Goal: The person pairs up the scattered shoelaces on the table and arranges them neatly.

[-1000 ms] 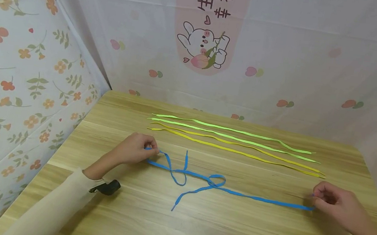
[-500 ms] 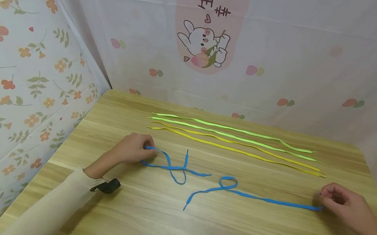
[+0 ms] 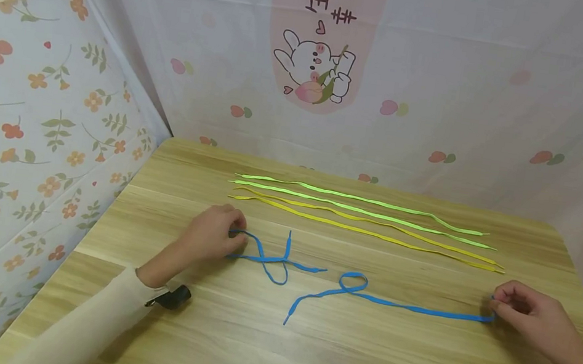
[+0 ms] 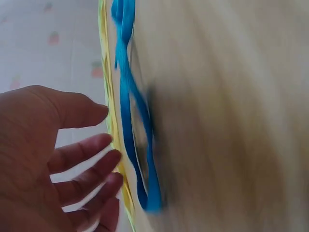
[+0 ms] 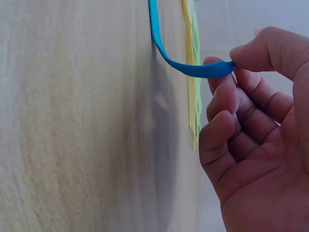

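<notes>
Two blue shoelaces lie on the wooden table. The left blue shoelace [image 3: 272, 260] is crossed over itself, with a loop beside my left hand [image 3: 213, 230]. In the left wrist view that hand's thumb and fingers [image 4: 91, 150] stand apart, and the blue loop [image 4: 152, 193] lies free beyond them. My right hand [image 3: 530, 312] pinches the right blue shoelace [image 3: 419, 310] near its right end, between thumb and forefinger. That end lifts off the table in the right wrist view, as a blue strip [image 5: 198, 70]. The rest runs left through a small loop to a loose tip.
Behind the blue laces, two light green shoelaces [image 3: 367, 201] and two yellow shoelaces [image 3: 330, 222] lie stretched side by side. The wooden table [image 3: 333, 362] meets a printed curtain [image 3: 427, 89] at the back and a floral curtain [image 3: 8, 167] on the left.
The two blue shoelaces, overlapping a second ago, now lie apart. My right hand has drawn its lace rightward. My left hand has let go of the other lace.
</notes>
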Tool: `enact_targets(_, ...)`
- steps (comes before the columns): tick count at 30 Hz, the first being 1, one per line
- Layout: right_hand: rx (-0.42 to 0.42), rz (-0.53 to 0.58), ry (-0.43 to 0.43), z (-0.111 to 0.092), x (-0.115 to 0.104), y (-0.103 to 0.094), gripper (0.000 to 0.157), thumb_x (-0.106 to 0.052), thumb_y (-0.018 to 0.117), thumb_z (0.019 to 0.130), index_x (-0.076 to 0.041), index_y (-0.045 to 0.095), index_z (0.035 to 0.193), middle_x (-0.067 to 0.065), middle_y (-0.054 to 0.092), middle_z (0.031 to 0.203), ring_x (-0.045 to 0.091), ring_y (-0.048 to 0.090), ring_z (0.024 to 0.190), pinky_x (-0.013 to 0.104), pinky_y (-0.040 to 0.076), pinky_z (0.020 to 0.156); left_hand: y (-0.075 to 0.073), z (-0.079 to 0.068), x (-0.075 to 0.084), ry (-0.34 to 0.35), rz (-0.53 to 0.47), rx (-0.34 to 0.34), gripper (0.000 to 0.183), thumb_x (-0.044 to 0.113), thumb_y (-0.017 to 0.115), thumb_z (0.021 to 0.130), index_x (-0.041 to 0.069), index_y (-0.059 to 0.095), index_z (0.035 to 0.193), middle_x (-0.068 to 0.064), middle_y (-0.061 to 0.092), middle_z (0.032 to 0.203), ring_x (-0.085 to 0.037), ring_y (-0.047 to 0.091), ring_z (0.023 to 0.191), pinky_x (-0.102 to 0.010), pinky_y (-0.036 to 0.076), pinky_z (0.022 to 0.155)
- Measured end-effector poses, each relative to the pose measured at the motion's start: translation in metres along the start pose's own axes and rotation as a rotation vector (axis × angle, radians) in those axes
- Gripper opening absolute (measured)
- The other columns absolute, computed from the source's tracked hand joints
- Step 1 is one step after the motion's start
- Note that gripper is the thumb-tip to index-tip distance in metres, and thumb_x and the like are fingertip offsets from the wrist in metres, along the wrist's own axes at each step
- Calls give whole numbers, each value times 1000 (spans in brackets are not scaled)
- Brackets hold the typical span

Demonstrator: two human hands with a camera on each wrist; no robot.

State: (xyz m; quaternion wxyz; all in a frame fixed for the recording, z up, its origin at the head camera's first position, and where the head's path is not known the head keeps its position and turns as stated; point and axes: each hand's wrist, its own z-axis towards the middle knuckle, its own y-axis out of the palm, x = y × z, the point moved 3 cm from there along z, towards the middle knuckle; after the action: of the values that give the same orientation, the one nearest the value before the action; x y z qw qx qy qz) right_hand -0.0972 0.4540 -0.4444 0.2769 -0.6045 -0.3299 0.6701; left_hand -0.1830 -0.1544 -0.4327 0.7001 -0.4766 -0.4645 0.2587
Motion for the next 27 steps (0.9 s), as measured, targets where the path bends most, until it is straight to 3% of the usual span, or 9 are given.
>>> enact_targets(4, -2, 7, -2, 0, 0, -1, 5, -7, 75, 103, -5, 71, 105, -6, 68, 89, 5, 64, 79, 21, 49, 64, 8, -10, 27, 156, 39, 43, 11, 17, 83, 92, 9, 77, 97, -2, 69, 94, -24, 61, 88, -40, 54, 81)
enact_targets(7, 6, 8, -11, 0, 0, -1, 6, -7, 76, 103, -6, 71, 105, -6, 68, 90, 5, 64, 79, 21, 49, 64, 16, -17, 47, 232, 22, 5, 10, 17, 84, 91, 12, 76, 95, 1, 68, 91, -20, 57, 85, -34, 51, 78)
enact_targets(12, 17, 0, -31, 0, -3, -1, 7, -5, 77, 101, -7, 71, 103, -7, 67, 89, 2, 63, 80, 18, 48, 65, 28, -26, 73, 298, -1, -72, 13, 22, 85, 90, 15, 75, 91, 7, 64, 85, -14, 57, 84, -30, 51, 78)
enact_targets(21, 22, -1, -36, -1, -8, 2, 11, 1, 77, 99, -7, 69, 100, -10, 65, 88, 1, 60, 79, 18, 46, 64, 42, -32, 102, 289, -4, -227, 22, 35, 84, 93, 17, 73, 91, 15, 48, 76, -11, 49, 82, -26, 44, 73)
enact_targets(27, 27, 12, -33, -2, -7, 1, 10, 1, 77, 99, -5, 70, 101, -9, 66, 88, 1, 61, 79, 17, 47, 64, 51, -32, 109, 257, 57, -233, 29, 43, 83, 92, 19, 69, 83, 15, 50, 76, -10, 52, 80, -27, 46, 69)
